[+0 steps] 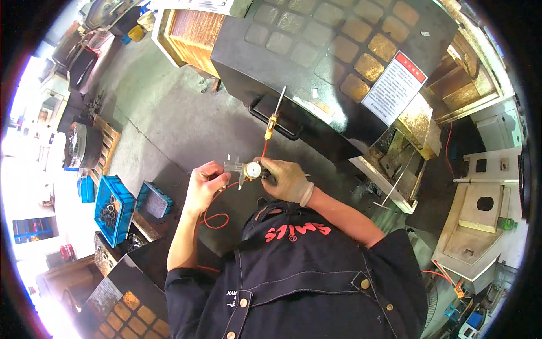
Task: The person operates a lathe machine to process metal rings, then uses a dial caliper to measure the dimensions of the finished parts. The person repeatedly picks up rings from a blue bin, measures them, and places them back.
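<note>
A dial caliper (252, 170) with a round white face is gripped in my right hand (288, 179), which wears a light knitted glove. The caliper's metal jaws point left, toward my bare left hand (204, 184). Close beside those jaws, the fingers and thumb of my left hand are pressed together. Whatever may be between them is too small to make out. Just beyond the caliper, a yellow air blow gun (270, 125) with a long thin nozzle hangs by the dark machine's handle (291, 133), a red hose running down from it.
A dark machine cover (243, 73) with a notice sheet (395, 87) stands ahead. To the left, a blue crate (116, 212) holds ring-like metal parts, next to a smaller blue bin (153, 199). The red hose (217, 220) loops near my left forearm. At right is a pale machine cabinet (471, 214).
</note>
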`<state>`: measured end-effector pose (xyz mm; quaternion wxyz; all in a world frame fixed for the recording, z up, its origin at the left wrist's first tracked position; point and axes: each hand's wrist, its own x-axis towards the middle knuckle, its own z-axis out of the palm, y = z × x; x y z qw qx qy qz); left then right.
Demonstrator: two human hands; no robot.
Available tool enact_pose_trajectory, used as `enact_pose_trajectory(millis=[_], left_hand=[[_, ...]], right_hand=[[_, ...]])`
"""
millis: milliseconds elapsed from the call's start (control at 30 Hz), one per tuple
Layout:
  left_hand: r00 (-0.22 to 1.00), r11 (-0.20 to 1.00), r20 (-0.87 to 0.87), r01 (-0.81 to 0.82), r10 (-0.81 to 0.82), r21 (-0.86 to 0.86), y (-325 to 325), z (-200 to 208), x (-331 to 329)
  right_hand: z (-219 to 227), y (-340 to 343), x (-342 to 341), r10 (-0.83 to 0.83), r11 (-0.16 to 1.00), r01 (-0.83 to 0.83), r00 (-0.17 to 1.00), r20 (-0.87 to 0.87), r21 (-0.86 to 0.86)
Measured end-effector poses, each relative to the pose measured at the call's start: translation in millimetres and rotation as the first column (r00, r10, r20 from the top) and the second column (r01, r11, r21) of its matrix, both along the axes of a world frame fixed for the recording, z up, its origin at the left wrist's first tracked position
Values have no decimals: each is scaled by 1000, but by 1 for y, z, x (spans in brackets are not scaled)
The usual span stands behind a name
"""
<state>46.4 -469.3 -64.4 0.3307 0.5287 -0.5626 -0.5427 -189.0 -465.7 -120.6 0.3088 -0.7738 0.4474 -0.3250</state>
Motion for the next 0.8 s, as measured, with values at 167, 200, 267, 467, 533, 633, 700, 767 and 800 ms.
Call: enact_pose_trajectory(millis=[167, 200, 267, 467, 533, 633, 700, 767, 800], left_hand=[[1000, 999, 5, 31, -31, 34, -6, 12, -7], [999, 998, 3, 45, -45, 40, -8, 13, -9], [998, 998, 10, 56, -56, 41, -10, 13, -12], [998, 999, 26, 52, -52, 12, -16, 10, -19], [999, 999, 16, 36, -37, 36, -16, 10, -19], [997, 994, -17, 77, -76, 84, -18, 4, -20], [995, 995, 1, 96, -96, 31, -15, -1, -23], [995, 995, -2, 99, -99, 32, -13, -2, -26], [995, 994, -14, 96, -95, 62, -13, -1, -28]], right_hand=[[18, -3, -6, 40, 983, -37, 999, -15, 182], [21, -5, -7, 34, 969, -22, 998, -45, 246], [26, -9, -10, 30, 929, 11, 994, -104, 369], [-13, -1, -25, -11, 997, 11, 1000, 5, 81], [-6, -1, -27, 16, 977, -18, 1000, 10, 211], [-5, 0, -24, -1, 969, 14, 999, -54, 247], [-9, 0, -25, -12, 978, 25, 998, -61, 209], [-13, 0, -32, -1, 987, 2, 1000, -10, 163], [-13, 2, -35, 2, 987, 0, 1000, -15, 162]])
